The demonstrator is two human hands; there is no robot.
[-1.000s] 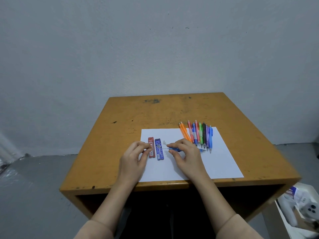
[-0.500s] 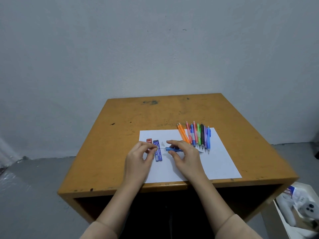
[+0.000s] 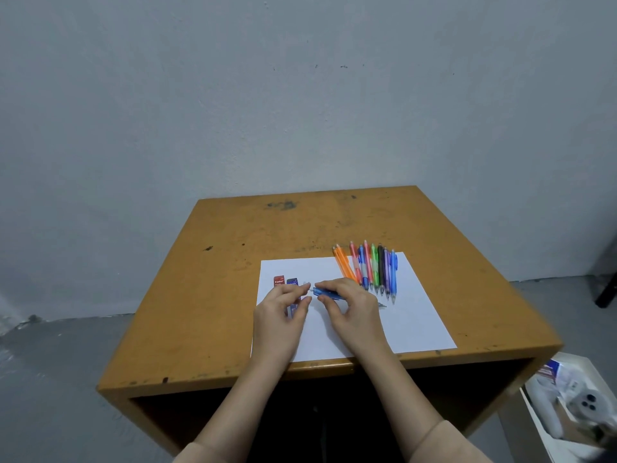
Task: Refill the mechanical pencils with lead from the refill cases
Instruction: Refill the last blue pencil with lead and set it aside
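The left hand (image 3: 280,316) covers most of the blue refill case (image 3: 292,281); the right hand (image 3: 354,312) hides much of the blue pencil (image 3: 322,291).

1. This is a plain room used as a simple work corner; what kind of building it is in cannot be told.
2. The wall (image 3: 300,95) is rough grey plaster and the floor (image 3: 50,362) is grey concrete.
3. A worn wooden table (image 3: 300,222) with a stained top stands near the wall.
4. It carries a paper sheet (image 3: 417,315) and coloured mechanical pencils (image 3: 374,269).
5. A white box (image 3: 541,406) with loose items stands on the floor beside the table.
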